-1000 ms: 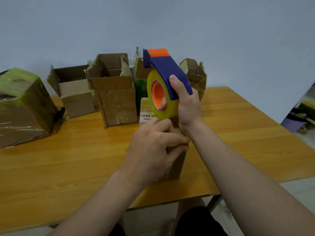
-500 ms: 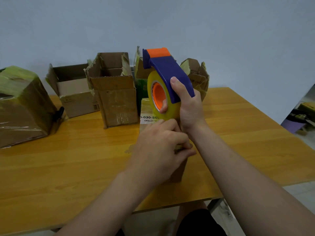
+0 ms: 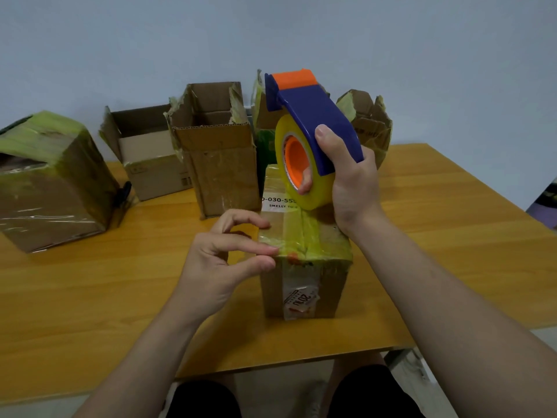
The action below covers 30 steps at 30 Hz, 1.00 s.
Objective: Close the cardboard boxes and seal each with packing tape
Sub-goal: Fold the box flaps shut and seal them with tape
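Observation:
A small closed cardboard box [image 3: 304, 285] stands on the wooden table [image 3: 90, 297] in front of me, its top covered in yellowish tape. My right hand [image 3: 352, 182] grips a blue and orange tape dispenser [image 3: 313, 116]. Its yellow tape roll [image 3: 301, 164] rests on the far part of the box top. My left hand [image 3: 220, 260] is beside the box's left side, fingers loosely curved. Its thumb and fingertips touch the taped top left edge.
Behind stand an open tall box [image 3: 223, 176], an open low box [image 3: 150, 164], a box with green inside [image 3: 265, 146] and a crumpled one [image 3: 370, 125]. A tape-wrapped box [image 3: 51, 188] sits far left. The table's front edge is near my knees.
My left hand has slid off the top of the box to its left edge, uncovering the taped top. The dispenser has stayed on the far part of the top.

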Available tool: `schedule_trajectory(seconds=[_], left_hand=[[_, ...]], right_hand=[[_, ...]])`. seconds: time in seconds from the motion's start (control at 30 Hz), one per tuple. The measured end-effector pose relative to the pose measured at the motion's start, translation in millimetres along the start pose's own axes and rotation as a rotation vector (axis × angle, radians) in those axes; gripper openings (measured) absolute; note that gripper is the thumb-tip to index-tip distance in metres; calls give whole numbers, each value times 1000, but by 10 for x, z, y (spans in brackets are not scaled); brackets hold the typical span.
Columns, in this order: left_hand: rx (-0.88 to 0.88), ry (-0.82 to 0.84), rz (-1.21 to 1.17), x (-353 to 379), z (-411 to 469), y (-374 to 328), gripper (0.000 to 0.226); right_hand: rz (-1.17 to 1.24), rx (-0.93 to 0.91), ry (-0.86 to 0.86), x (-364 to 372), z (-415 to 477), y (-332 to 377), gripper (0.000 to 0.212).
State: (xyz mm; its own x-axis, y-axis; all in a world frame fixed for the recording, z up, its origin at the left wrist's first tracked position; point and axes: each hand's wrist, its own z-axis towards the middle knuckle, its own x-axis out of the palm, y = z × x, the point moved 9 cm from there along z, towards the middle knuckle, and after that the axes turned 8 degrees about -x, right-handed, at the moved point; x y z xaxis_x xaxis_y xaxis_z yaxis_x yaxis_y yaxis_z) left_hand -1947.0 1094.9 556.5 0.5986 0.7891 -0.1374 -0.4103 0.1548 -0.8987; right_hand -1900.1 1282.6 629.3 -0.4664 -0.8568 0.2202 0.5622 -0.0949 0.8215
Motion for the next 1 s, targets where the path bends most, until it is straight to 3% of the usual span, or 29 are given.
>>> schedule_trajectory(seconds=[0.13,0.23,0.37,0.47,0.6,0.7,0.87,1.0], left_hand=[[13,-117,55,-5,-83,-49,17],[83,-211,338,12,-122,-289,12],[157,-197,801,524,-114,-598,38],[173,-151,996,875,-74,-537,51],[137,-202,1019,904,-47,-547,40],[181,-134,938,744,-86,-639,28],[67,-45,714,-203,-138,-466,12],[75,-446,962,-796,-101,-436,43]], right_hand=[[-14,-6,-7,-10,-4,19,14],[-39,-5,-12,-34,3,6,12],[-80,30,16,1,-8,8,20],[-32,61,13,-8,-29,23,20],[-14,97,-6,-29,-46,66,25],[-52,116,-29,-73,-27,122,26],[-27,114,-15,-203,35,320,28],[-12,95,16,-173,66,446,19]])
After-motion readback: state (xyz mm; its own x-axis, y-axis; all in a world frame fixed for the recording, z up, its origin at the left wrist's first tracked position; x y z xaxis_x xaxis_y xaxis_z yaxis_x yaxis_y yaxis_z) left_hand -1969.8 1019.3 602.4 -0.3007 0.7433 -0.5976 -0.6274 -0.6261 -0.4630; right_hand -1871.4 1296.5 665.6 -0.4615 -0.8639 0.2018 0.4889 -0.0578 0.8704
